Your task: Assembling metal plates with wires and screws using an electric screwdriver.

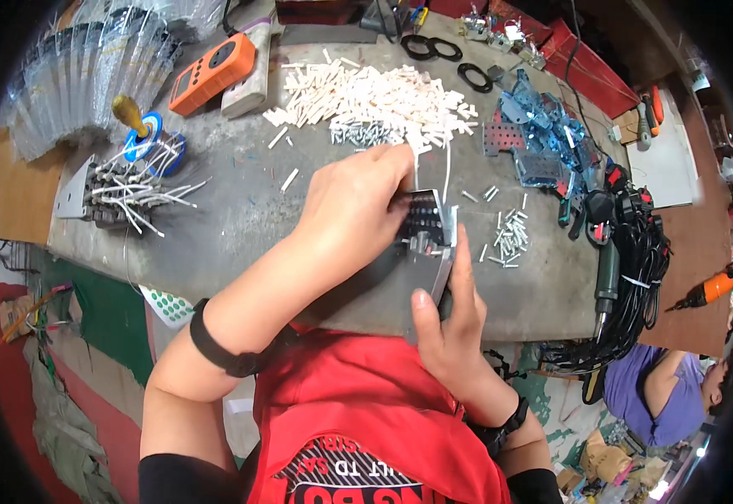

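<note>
In the middle, over the near part of the bench, a dark metal housing (428, 267) with a perforated side is held tilted. Its bright edge faces my right hand (454, 323), whose thumb and fingers grip it from the right. My left hand (358, 197) is closed, with curled fingertips at the perforated side; what they pinch is hidden. Two white wires (447, 168) rise from the housing toward a heap of small white tubes (366, 92). Small silver screws (358, 133) lie at that heap's near edge. Right of the housing are loose silver pins (511, 238).
Metal parts with white wires (123, 189) and a wooden-handled tool (128, 113) stand left. An orange meter (215, 71) lies behind. Blue film-covered plates (543, 134), black plug cables (635, 277) and a green-handled screwdriver (607, 277) line the right. A person in purple (656, 395) is lower right.
</note>
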Demonstrator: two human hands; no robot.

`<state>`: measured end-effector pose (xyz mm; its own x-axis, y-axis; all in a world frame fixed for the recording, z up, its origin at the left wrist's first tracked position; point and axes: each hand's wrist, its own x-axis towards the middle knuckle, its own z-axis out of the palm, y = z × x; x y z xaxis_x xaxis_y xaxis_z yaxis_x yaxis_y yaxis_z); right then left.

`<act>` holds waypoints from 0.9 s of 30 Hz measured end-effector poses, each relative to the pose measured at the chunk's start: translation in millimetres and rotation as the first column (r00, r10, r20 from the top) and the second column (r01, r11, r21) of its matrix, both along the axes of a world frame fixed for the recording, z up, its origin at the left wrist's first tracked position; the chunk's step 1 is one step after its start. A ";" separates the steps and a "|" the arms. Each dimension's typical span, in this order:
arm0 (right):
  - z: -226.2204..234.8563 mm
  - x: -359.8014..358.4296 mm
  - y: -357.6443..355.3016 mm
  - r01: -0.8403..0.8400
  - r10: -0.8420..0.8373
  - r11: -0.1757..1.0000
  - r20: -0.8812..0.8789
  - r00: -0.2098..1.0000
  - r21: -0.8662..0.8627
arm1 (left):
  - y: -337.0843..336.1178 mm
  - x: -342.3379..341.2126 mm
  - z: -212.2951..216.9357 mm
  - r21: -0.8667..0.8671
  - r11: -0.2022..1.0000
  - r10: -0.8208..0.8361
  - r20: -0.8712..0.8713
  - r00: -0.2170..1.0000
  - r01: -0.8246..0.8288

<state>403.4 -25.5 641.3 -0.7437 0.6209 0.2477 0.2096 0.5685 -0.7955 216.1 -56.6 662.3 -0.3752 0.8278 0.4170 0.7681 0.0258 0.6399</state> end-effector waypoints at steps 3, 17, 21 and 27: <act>0.6 -0.5 4.5 -0.018 0.018 1.000 0.004 1.000 0.019 | -1.9 -11.8 7.1 -0.070 0.996 0.048 -0.078 0.996 -0.053; -0.4 -1.2 12.4 -0.007 0.008 0.997 -0.007 1.000 0.073 | 8.3 21.9 -10.7 -0.046 0.999 0.024 0.374 0.927 -0.007; -1.4 -2.5 18.0 -0.014 0.021 0.984 -0.041 0.999 0.178 | -4.2 34.5 0.1 -0.003 0.999 0.030 0.406 0.914 -0.032; -2.8 -0.4 20.6 -0.046 0.057 0.984 -0.057 0.997 0.174 | 2.6 22.0 -10.6 -0.067 0.998 0.055 0.753 0.656 -0.007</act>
<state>403.0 -4.9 638.5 -0.7538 0.5259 0.3940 0.1302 0.7072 -0.6949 238.0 -54.1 651.7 -0.5664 0.8215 -0.0654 0.0203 0.0933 0.9954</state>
